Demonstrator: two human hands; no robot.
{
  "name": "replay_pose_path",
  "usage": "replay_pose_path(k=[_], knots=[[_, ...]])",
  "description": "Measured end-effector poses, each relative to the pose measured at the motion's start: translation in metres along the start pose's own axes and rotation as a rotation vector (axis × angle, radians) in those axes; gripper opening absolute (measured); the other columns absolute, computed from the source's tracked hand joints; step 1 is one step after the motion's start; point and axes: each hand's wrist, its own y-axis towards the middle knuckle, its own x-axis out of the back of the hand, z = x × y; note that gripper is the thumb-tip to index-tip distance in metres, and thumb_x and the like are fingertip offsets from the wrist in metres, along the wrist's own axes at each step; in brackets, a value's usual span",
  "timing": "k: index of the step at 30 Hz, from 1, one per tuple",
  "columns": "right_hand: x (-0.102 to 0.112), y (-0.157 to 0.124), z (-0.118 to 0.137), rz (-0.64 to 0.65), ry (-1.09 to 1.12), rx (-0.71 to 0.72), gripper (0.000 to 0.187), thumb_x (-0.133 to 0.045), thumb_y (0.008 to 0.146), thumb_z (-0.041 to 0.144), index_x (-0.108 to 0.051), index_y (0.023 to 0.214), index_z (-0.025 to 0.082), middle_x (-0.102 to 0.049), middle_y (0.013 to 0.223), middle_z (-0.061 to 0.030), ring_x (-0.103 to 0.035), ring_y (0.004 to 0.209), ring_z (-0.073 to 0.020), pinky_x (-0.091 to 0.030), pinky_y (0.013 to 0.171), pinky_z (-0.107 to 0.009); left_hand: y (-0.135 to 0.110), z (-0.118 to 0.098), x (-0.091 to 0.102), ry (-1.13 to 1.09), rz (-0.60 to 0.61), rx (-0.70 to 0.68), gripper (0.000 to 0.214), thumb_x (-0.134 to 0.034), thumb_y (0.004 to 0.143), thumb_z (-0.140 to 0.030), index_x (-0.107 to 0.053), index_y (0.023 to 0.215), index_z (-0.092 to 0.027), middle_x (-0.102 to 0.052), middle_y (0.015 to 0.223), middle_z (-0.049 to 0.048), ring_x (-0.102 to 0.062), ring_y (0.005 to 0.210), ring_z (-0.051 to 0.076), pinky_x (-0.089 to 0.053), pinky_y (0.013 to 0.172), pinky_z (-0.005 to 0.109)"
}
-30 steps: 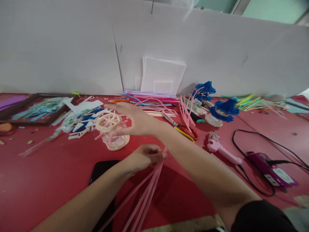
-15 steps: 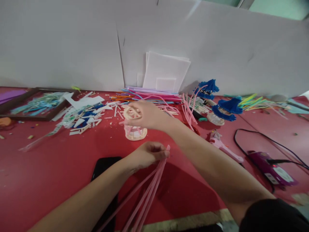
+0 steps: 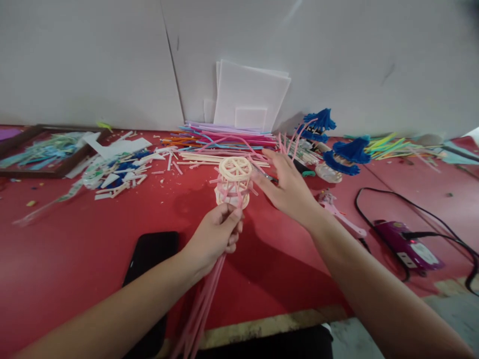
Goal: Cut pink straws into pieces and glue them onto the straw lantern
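The model point(image 3: 235, 169) stands upright on the red table point(image 3: 86, 264); the left hand point(image 3: 215, 232), fingers clamped on pink strips point(image 3: 208, 294), is just before it; the right hand point(image 3: 290, 194), fingers apart, is beside it, contact unclear; the phone point(image 3: 155, 252) lies nearby.

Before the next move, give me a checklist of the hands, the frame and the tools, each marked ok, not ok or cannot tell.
1. Left hand gripping the pink craft stems: ok, fingers closed on the bundle.
2. Cream-and-pink openwork frame upright: ok, its base partly hidden by the left hand.
3. Right hand touching the frame: cannot tell, its spread fingers are right beside it.
4. Scissors fully in sight: not ok, the right hand covers part.
5. Pink glue gun cold: cannot tell.
6. Black phone clear of the left forearm: not ok, the forearm crosses above it.
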Motion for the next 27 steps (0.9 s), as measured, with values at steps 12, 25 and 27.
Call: replay_pose_path(k=[12, 25, 27], knots=[[0.008, -0.048, -0.026, 0.41, -0.608, -0.152, 0.033, -0.041, 0.09, 0.013, -0.051, 0.119, 0.0, -0.06, 0.112, -0.0246, -0.058, 0.105, -0.0343, -0.045, 0.092, -0.044, -0.004, 0.004, 0.001, -0.012, -0.118, -0.089, 0.017, -0.054, 0.089, -0.027, -0.052, 0.076, -0.016, -0.057, 0.073, -0.002, -0.038, 0.05, 0.004, -0.03, 0.043, 0.015], [0.001, -0.027, -0.039, 0.519, -0.651, -0.092, 0.024, -0.047, 0.086, 0.013, -0.061, 0.105, 0.006, -0.066, 0.106, -0.0215, -0.064, 0.098, -0.0293, -0.047, 0.085, -0.036, 0.006, 0.01, 0.002, -0.032, -0.165, -0.153, 0.019, -0.049, 0.092, -0.026, -0.046, 0.076, -0.018, -0.062, 0.073, -0.0022, -0.029, 0.044, 0.003, -0.026, 0.039, 0.014], [0.001, -0.025, -0.039, 0.528, -0.648, -0.093, 0.024, -0.047, 0.085, 0.014, -0.063, 0.101, 0.006, -0.067, 0.103, -0.0206, -0.065, 0.096, -0.0291, -0.048, 0.082, -0.035, 0.007, 0.008, 0.003, -0.032, -0.164, -0.157, 0.019, -0.047, 0.093, -0.025, -0.045, 0.076, -0.018, -0.062, 0.071, -0.0019, -0.028, 0.043, 0.003, -0.025, 0.04, 0.014]])
